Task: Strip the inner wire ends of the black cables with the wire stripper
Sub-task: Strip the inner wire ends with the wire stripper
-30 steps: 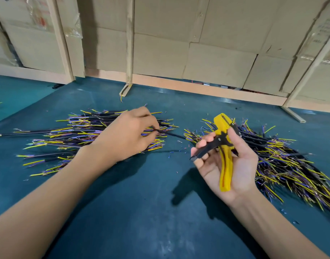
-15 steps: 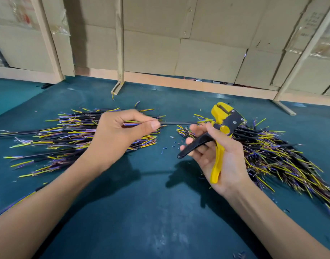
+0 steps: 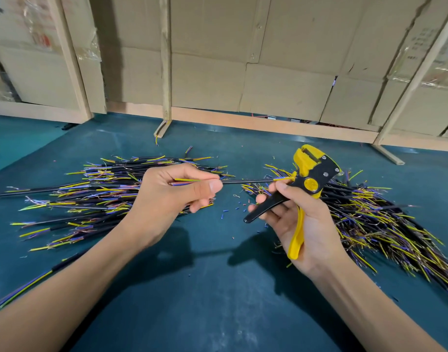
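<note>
One black cable (image 3: 245, 180) pinched in left hand (image 3: 167, 199) grip; right hand (image 3: 301, 224) grip clamped on wire stripper (image 3: 306, 179), cable's wire ends at its head.

Pretty sure I'm in some workshop or warehouse corner: stacked cardboard boxes (image 3: 281, 80) behind wooden frame posts (image 3: 165, 64) on the far side, big teal bench mat (image 3: 217, 288), cable heaps (image 3: 98, 194) left and right.

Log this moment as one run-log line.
left hand: pinches black cable | right hand: grips wire stripper | wire ends at stripper mouth | handles not squeezed
</note>
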Action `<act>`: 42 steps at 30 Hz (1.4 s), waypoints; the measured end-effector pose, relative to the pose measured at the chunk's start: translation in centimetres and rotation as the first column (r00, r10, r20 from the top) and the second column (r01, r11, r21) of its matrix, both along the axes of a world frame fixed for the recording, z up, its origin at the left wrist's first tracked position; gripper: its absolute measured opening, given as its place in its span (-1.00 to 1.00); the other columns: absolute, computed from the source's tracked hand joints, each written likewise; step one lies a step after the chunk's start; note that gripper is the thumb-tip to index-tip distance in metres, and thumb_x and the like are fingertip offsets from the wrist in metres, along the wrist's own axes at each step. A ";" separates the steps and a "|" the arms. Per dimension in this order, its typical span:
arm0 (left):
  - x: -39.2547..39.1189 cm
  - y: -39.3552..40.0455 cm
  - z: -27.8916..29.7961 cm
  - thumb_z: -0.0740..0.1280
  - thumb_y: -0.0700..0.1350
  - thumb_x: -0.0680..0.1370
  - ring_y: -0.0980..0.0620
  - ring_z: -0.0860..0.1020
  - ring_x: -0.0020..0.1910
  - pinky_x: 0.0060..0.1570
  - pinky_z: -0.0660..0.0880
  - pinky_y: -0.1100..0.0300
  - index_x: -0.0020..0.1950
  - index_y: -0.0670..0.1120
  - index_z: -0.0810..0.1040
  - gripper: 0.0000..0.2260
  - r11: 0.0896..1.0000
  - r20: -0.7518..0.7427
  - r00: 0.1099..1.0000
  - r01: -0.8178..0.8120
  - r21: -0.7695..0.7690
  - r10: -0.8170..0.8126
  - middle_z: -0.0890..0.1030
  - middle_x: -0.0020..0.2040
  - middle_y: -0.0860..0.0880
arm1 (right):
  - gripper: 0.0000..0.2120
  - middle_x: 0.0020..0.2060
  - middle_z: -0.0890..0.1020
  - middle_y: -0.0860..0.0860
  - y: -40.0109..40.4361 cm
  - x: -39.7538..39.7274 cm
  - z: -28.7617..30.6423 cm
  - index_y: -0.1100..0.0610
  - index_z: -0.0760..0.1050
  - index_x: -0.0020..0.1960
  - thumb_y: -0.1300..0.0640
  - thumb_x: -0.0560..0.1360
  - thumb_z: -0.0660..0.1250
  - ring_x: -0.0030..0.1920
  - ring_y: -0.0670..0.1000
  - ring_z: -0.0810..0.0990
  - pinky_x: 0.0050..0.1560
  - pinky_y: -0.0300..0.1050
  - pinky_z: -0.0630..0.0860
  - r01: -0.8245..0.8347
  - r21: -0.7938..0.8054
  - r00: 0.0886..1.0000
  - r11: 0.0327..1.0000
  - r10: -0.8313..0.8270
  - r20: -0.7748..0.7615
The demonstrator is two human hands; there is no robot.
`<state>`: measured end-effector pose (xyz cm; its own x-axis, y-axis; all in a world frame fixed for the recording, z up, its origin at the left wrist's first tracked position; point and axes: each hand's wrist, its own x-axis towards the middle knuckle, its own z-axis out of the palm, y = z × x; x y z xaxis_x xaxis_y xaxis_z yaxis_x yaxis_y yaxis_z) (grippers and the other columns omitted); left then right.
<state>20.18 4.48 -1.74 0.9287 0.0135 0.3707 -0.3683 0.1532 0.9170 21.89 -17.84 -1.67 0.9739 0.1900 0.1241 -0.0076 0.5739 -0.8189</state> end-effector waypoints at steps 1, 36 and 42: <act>-0.1 -0.1 0.1 0.58 -0.10 0.36 -0.04 0.49 -0.40 -0.37 0.42 0.24 -0.12 -0.11 0.75 -0.84 0.997 -0.004 0.999 0.034 -0.069 -0.034 0.64 -0.31 -0.13 | -0.93 -0.24 0.59 0.12 0.0 0.0 -0.1 0.22 0.55 -0.10 0.24 0.44 0.39 -0.23 0.19 0.65 -0.11 0.15 0.65 0.005 -0.022 1.000 1.000 -0.005 -0.014; -1.3 -4.1 -1.0 0.42 -0.14 0.50 0.08 0.49 -0.41 -0.57 0.29 0.29 -0.02 -0.15 0.68 -0.88 0.987 -0.076 0.988 0.138 0.078 -0.132 0.65 -0.23 -0.06 | -0.90 -0.22 0.69 0.23 0.3 -0.9 -0.1 0.09 0.63 -0.11 0.23 0.40 0.49 -0.26 0.26 0.69 -0.14 0.19 0.64 0.191 -0.274 0.964 0.943 -0.128 0.231; -1.4 -4.4 -1.0 0.43 -0.17 0.53 0.03 0.48 -0.35 -0.55 0.24 0.29 -0.08 -0.09 0.66 -0.98 0.976 -0.105 0.974 0.189 -0.107 -0.200 0.62 -0.21 -0.13 | -0.77 -0.16 0.63 0.34 0.1 -0.8 0.0 0.21 0.56 -0.01 0.25 0.38 0.53 -0.22 0.34 0.67 -0.13 0.24 0.65 0.105 -0.253 0.986 0.962 -0.067 0.152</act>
